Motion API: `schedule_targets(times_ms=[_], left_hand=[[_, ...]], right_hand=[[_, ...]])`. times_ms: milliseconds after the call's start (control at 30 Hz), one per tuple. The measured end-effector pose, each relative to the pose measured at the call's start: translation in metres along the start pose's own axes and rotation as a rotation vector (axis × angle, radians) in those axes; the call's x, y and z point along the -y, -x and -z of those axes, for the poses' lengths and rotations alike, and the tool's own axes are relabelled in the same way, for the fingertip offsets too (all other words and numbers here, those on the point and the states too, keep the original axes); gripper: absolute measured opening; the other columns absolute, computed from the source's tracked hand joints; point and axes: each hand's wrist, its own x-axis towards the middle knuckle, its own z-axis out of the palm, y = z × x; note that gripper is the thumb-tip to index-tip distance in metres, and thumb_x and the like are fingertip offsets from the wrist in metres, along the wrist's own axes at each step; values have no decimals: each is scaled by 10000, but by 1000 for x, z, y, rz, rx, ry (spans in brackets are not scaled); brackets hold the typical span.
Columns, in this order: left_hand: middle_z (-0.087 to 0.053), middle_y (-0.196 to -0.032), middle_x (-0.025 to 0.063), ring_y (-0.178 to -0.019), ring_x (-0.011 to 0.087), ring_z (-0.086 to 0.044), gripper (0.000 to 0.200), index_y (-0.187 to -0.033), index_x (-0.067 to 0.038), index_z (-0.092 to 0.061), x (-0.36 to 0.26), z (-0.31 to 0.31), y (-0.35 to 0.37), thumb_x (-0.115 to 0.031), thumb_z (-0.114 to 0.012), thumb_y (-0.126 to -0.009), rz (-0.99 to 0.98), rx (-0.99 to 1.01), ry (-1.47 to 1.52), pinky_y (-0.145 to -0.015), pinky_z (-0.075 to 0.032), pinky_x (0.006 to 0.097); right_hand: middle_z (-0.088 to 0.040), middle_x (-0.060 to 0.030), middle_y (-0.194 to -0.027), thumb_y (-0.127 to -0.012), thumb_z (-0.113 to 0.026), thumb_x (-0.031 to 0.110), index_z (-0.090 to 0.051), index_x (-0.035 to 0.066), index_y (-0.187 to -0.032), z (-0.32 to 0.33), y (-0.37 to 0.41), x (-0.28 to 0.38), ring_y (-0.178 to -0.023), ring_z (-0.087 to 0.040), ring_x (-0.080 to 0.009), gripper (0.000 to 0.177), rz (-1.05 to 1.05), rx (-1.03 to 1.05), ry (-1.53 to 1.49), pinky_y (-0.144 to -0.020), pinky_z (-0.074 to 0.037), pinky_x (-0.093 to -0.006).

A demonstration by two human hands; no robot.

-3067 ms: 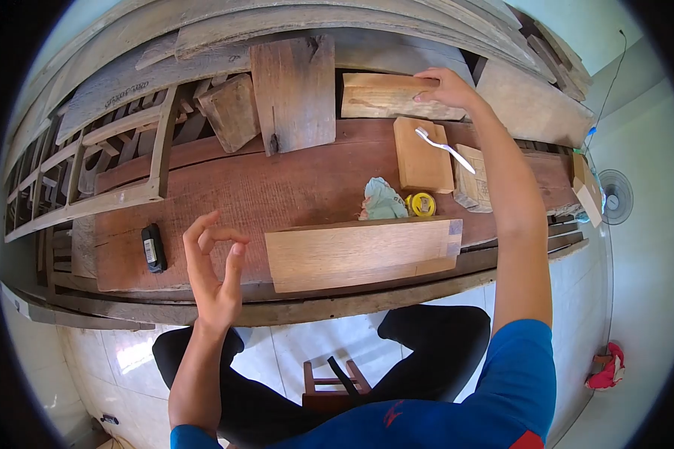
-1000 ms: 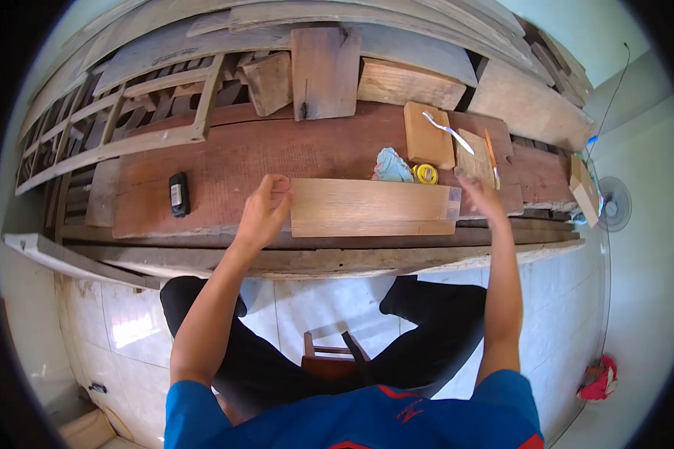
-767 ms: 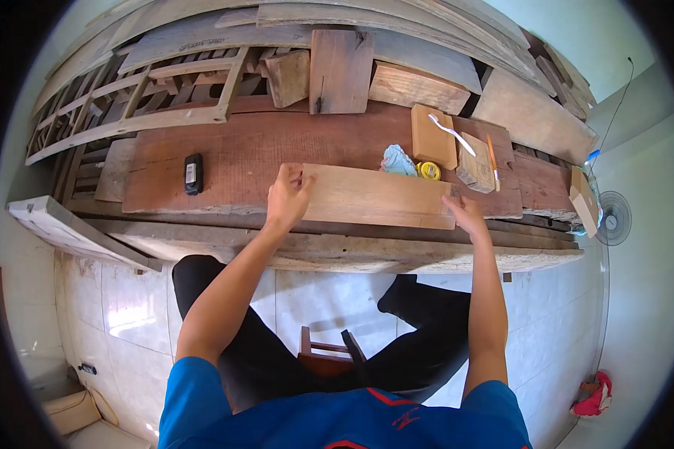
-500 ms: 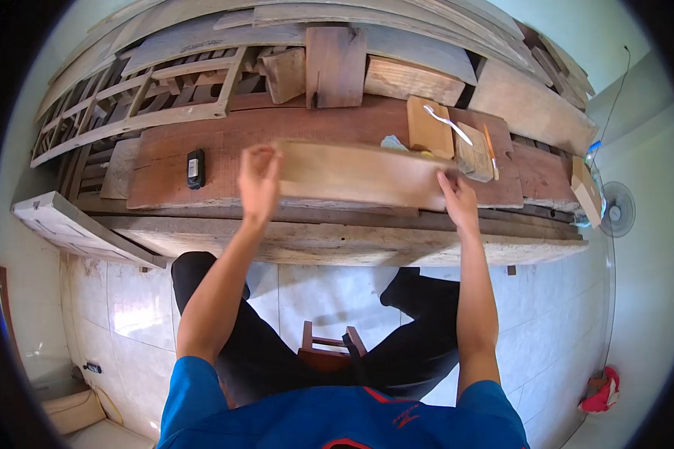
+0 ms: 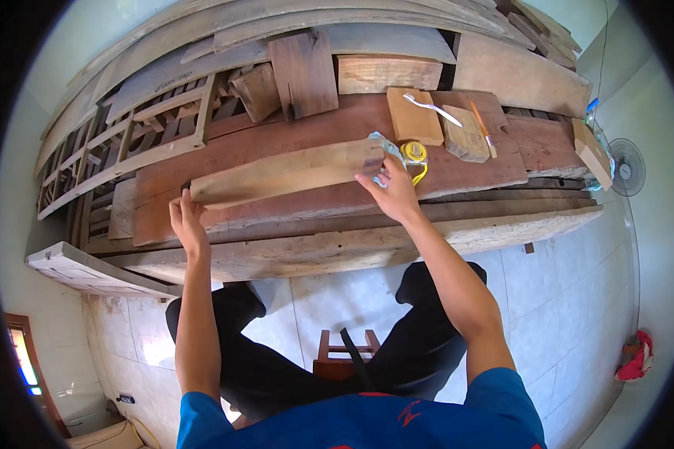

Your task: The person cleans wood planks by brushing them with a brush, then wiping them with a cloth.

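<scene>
A long thin wooden board (image 5: 284, 173) is held up over the reddish plank, tilted with its right end higher. My left hand (image 5: 187, 221) grips its left end, fingers closed at the corner. At the right end, my right hand (image 5: 388, 187) pinches the board between thumb and fingers. Just right of that hand lies a yellow tape measure (image 5: 414, 153), with a light blue crumpled item (image 5: 377, 137) partly hidden behind the board. The black object on the plank is mostly hidden behind the board's left end.
Behind are a wooden block (image 5: 414, 116) bearing a white toothbrush (image 5: 432, 109), a smaller block (image 5: 468, 136), an orange-handled brush (image 5: 483, 129), a slatted frame (image 5: 131, 161) and stacked boards (image 5: 524, 73). A thick plank edge (image 5: 352, 245) runs in front; a stool (image 5: 337, 367) stands below.
The board has moved left and tilted, its left end now lower. Both hands have moved left with it. The tape measure has come into fuller view, while the black object has become mostly covered.
</scene>
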Motion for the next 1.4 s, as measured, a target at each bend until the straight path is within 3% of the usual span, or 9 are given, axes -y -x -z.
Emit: schedule_targets(times_ms=[133,333,533,800,967,1067,1167,1333,1400], left_hand=[[-602,-1061,70,-1006,182,-618,398,-1085,-53,-589,9,15,-5,-441,-674,-1063,61,48,-94,-1024,-527,372],[-594,-1018,47,-943,145,-560,383,-1093,-61,-589,16,7,-10,-423,-708,-1047,-49,81,-338,-883,-499,326],[-616,-1213,174,-1101,260,-619,471,-1263,13,-558,11,-4,-5,-328,-762,-1010,-115,13,-434,-945,-518,388],[-617,-1327,240,-1173,357,-635,533,-1327,9,-546,0,-12,2,-370,-743,-1010,-172,18,-597,-1040,-491,438],[-674,-1239,227,-1207,395,-635,546,-1318,-10,-582,-5,-20,6,-417,-743,-990,-184,67,-683,-1061,-473,442],[-667,-1267,217,-1235,401,-619,554,-1308,-28,-603,-8,-17,5,-459,-733,-985,-204,197,-842,-1077,-465,456],[-649,-1304,217,-1262,409,-592,572,-1315,-38,-606,-14,-20,13,-488,-722,-982,-341,210,-943,-1096,-448,479],[-618,-1402,210,-1336,401,-562,637,-1358,-56,-602,-14,-21,11,-518,-763,-949,-287,256,-875,-1121,-440,483],[-607,-1425,218,-1365,402,-545,699,-1373,-56,-596,-10,-20,13,-549,-789,-917,-351,270,-961,-1143,-428,485]], right_hand=[[-602,-146,-1498,-938,-834,291,-503,65,-1553,-11,-1,-8,-1334,-622,-289,735,19,36,-8,-1062,-548,-443],[-668,-195,-1401,-945,-799,261,-562,48,-1505,3,-1,6,-1348,-609,-349,643,-120,147,140,-1104,-510,-458],[-557,-244,-1515,-934,-727,171,-615,36,-1413,26,-24,-47,-1402,-504,-457,510,227,52,567,-1170,-440,-502],[-641,-179,-1368,-856,-752,62,-707,25,-1283,17,-31,-51,-1332,-581,-405,430,-29,158,1036,-1041,-544,-510],[-757,-213,-1040,-1020,-601,265,-749,116,-1155,27,-46,-42,-1000,-718,-437,249,-166,-102,819,-871,-557,-556],[-765,-196,-987,-1092,-547,273,-730,58,-1147,48,-57,-16,-926,-754,-373,288,-102,-325,831,-828,-570,-495],[-758,-141,-928,-1136,-513,233,-708,-6,-1141,71,-56,4,-856,-730,-227,309,87,-572,289,-794,-568,-401],[-733,-63,-930,-1118,-535,84,-670,-42,-1299,35,-20,44,-844,-661,-106,259,473,-499,194,-784,-548,-293],[-702,-38,-907,-1131,-514,110,-674,-19,-1251,18,-5,73,-816,-640,-92,238,419,-530,94,-778,-539,-286]])
